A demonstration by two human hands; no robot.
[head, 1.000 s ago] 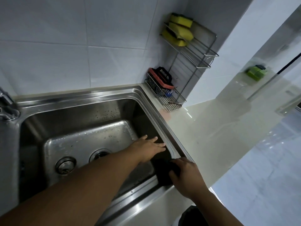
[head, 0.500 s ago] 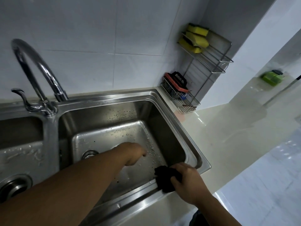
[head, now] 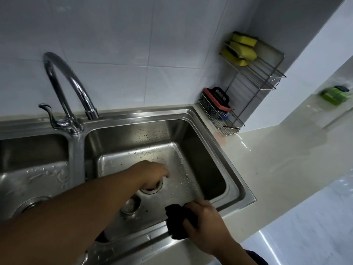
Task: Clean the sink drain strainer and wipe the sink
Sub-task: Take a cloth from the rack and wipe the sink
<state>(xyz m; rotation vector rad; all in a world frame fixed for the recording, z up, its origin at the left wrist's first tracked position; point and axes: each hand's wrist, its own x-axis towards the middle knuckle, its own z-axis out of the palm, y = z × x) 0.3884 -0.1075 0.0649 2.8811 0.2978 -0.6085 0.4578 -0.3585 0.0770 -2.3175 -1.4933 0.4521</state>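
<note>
My left hand (head: 152, 172) curls fingers into the drain strainer (head: 151, 190), grip hidden; right hand (head: 207, 225) clutches a black cloth (head: 176, 219); I'd lift the strainer straight and level.

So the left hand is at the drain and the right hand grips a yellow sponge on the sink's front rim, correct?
No: in the head view the right hand grips a black cloth, not a sponge. The rest holds.
</note>
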